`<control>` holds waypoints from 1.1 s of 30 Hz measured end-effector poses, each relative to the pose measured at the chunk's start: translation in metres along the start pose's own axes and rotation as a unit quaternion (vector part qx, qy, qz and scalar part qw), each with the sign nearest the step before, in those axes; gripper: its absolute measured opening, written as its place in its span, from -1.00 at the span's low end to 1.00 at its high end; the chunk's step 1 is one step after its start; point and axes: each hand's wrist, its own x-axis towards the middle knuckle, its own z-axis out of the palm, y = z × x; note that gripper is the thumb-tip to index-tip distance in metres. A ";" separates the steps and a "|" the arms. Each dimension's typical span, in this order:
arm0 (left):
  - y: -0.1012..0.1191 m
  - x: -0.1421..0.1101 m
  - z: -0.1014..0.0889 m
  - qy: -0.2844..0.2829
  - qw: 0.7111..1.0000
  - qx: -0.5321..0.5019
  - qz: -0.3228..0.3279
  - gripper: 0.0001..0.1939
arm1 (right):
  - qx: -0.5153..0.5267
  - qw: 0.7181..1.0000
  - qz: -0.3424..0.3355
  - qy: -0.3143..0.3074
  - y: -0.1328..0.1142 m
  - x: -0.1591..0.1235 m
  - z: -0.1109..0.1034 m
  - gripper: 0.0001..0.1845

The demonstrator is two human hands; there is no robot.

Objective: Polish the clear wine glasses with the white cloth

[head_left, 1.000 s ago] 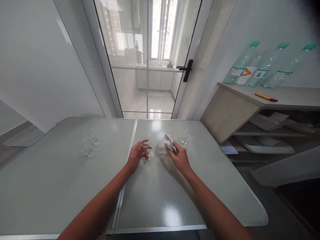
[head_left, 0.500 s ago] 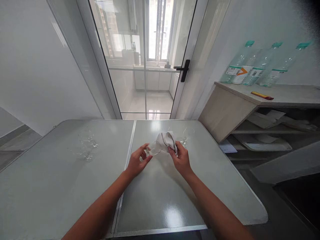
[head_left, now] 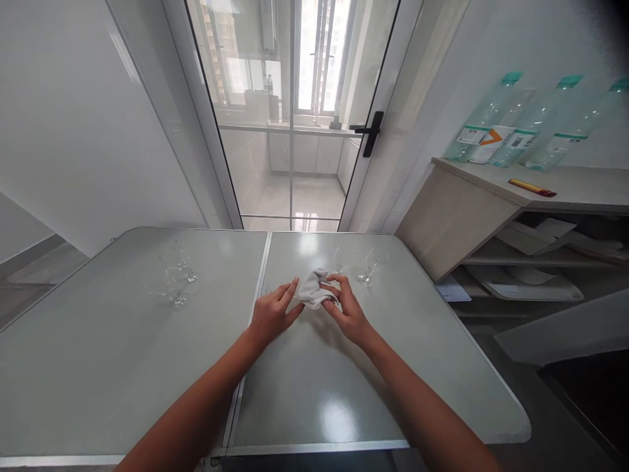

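Observation:
My left hand [head_left: 275, 313] is closed around a small clear wine glass [head_left: 268, 288], over the right half of the table [head_left: 295, 380]. The foot of the glass shows faintly left of my fingers; its bowl is mostly hidden. A white cloth [head_left: 312, 289] with a grey stripe lies over the bowl end, gripped by the fingers of my right hand [head_left: 348, 313]. Just behind my right hand stand more clear stemmed glasses: one glass [head_left: 365, 278] shows well, another glass [head_left: 339, 265] partly.
Two more stemmed glasses, a nearer one [head_left: 179, 300] and a farther one [head_left: 190, 277], stand on the table's left half. A metal seam [head_left: 264, 259] splits the tabletop. Beyond is a glass door [head_left: 314, 177]. On the right, a wooden shelf [head_left: 472, 203] carries several plastic bottles [head_left: 511, 141].
The cloth has moved left onto the glass and now covers its bowl, which was bare before. My hands are closer together. The view has shifted slightly.

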 end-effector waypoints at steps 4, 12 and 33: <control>0.007 0.000 0.000 -0.001 0.998 0.019 0.053 -0.53 | -0.041 0.998 0.004 -0.038 -0.007 0.000 -0.004 -0.33; 0.017 0.004 -0.006 0.026 0.993 0.009 0.115 -0.47 | -0.102 0.993 -0.042 -0.027 0.003 -0.001 -0.001 -0.47; 0.011 0.008 -0.013 0.034 0.992 -0.046 0.111 -0.41 | 0.030 0.996 0.016 0.077 0.006 -0.007 0.000 -0.59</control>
